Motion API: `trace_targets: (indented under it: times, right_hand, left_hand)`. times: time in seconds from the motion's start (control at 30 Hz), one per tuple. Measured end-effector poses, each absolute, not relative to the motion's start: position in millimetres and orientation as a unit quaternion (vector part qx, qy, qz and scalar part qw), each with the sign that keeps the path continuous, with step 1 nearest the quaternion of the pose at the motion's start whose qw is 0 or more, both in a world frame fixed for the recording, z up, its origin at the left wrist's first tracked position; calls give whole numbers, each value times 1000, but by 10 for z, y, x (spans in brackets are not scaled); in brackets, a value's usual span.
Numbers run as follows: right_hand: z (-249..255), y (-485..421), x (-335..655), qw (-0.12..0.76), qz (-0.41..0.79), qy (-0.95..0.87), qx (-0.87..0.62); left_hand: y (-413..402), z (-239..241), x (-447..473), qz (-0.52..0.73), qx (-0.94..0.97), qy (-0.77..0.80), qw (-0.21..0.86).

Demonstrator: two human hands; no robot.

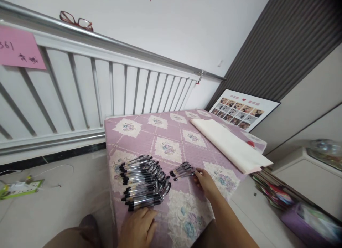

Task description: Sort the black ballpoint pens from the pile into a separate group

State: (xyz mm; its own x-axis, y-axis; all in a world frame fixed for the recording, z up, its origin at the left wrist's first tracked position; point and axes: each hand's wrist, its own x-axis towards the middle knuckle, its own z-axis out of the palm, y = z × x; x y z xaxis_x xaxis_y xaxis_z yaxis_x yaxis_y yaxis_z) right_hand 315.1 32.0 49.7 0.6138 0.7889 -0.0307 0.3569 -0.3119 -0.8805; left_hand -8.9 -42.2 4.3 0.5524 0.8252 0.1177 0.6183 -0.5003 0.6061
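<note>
A pile of several black-capped pens (143,180) lies on a pink patterned tablecloth (165,134). A smaller group of three pens (182,169) lies just to its right. My right hand (206,182) rests on the cloth with its fingertips pinched on the end of the nearest pen of that small group. My left hand (139,227) lies at the table's near edge, just below the big pile, fingers curled loosely and flat, holding nothing.
A folded cream cloth (229,144) lies across the table's right side. A framed photo collage (242,110) leans on the wall behind. A white radiator (80,84) carries red glasses (76,21) and a pink note (20,48). Clutter fills the floor at right.
</note>
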Motion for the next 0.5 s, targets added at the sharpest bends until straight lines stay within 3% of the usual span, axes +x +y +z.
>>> trace_targets:
  times: [0.5]
  right_hand:
    - [392,536,3222,377,198,-375,-823]
  left_hand:
    - [-414,92,-82,192,841,436,258]
